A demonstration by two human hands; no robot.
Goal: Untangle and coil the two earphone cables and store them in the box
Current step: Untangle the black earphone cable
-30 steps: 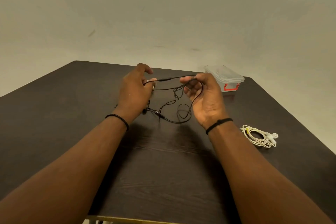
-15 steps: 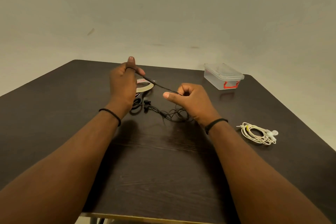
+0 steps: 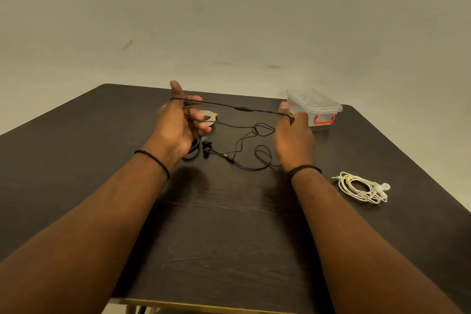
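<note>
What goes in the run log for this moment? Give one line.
left hand: holds black cable | right hand: pinches it taut | white cable: coiled on table | box: lid on

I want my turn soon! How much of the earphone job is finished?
The white earphones already lie coiled on the table. The left hand and right hand are stretching the black cable, its rest in loose loops. Left: coil it, then put both in the closed box.
</note>
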